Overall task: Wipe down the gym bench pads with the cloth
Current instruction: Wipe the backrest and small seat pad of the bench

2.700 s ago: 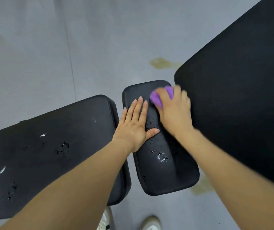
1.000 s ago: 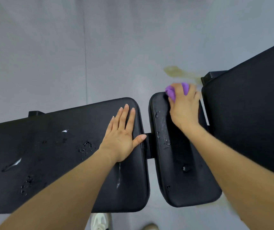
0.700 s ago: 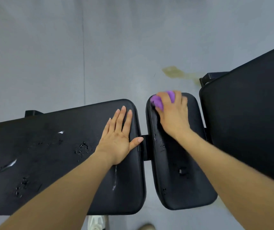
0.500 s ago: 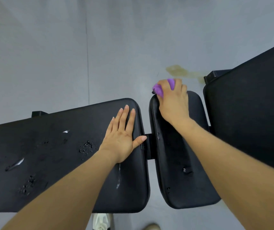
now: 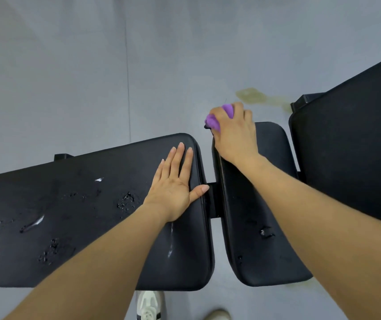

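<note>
My right hand point(image 5: 235, 135) bunches the purple cloth point(image 5: 217, 118) at the small pad point(image 5: 272, 204)'s top-left corner, upper centre of frame. That pad's length runs down-frame, so I'd judge my stroke pulls downward. Left hand point(image 5: 175, 188) lies flat, fingers straight, on the long pad point(image 5: 69, 215).

A purple cloth point(image 5: 221, 116) shows bright against the black small pad point(image 5: 265, 204). Left of the small pad, the long pad point(image 5: 80, 215) is the same matt black, flecked with glinting white droplets and one pale streak. Right of the small pad, a third pad point(image 5: 358, 146) is plain black. The floor point(image 5: 69, 77) is flat grey, marked beyond the small pad by a yellowish-green stain point(image 5: 251, 94). Below the small pad, a white shoe point(image 5: 147, 306) carries a dark stripe.
</note>
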Demonstrator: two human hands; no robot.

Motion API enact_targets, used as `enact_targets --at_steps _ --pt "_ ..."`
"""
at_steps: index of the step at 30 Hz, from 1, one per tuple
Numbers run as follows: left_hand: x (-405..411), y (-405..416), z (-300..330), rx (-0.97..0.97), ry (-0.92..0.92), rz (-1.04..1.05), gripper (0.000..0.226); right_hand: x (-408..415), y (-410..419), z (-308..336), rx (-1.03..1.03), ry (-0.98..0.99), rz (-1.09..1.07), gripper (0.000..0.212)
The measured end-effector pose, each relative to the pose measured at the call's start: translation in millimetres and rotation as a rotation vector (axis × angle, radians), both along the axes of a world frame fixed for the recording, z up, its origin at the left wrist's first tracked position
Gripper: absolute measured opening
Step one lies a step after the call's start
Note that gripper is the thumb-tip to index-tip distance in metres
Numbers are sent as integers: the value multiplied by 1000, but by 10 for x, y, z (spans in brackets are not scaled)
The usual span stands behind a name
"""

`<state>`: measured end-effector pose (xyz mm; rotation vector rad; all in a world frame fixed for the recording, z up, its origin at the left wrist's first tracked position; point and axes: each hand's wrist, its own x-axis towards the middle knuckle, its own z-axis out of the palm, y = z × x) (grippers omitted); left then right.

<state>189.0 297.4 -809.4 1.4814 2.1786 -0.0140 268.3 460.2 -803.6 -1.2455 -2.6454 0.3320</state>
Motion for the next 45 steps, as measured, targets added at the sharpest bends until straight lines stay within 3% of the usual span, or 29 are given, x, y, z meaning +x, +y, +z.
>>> enact_targets --at_steps 6,8,14,18,22,25,29,32,40,45 --pt "1 9 3 4 -17 12 80 984 -921 -9 -67 66 189 48" --pt "8 3 -2 9 -13 16 80 1086 -852 -3 -60 58 246 49" --pt "0 -4 -14 2 8 2 80 501 -50 16 -48 -12 -39 42" --pt "10 6 -6 -2 20 -6 83 581 -291 15 -38 26 -97 42" --pt "29 24 17 -32 41 3 82 1132 -1038 19 -33 46 37 49" --pt "47 32 15 -47 67 8 81 1200 -791 15 -56 47 103 45" --pt "45 18 -2 -36 77 12 80 873 -79 -10 -57 35 -173 43" --pt "50 14 6 -29 76 8 80 809 -71 -1 -66 63 -275 41" --pt "480 -192 72 141 98 99 72 1679 -1149 -18 -136 118 -110 43" --pt "719 -327 -47 181 72 144 71 1515 -781 -30 -108 148 -159 37"
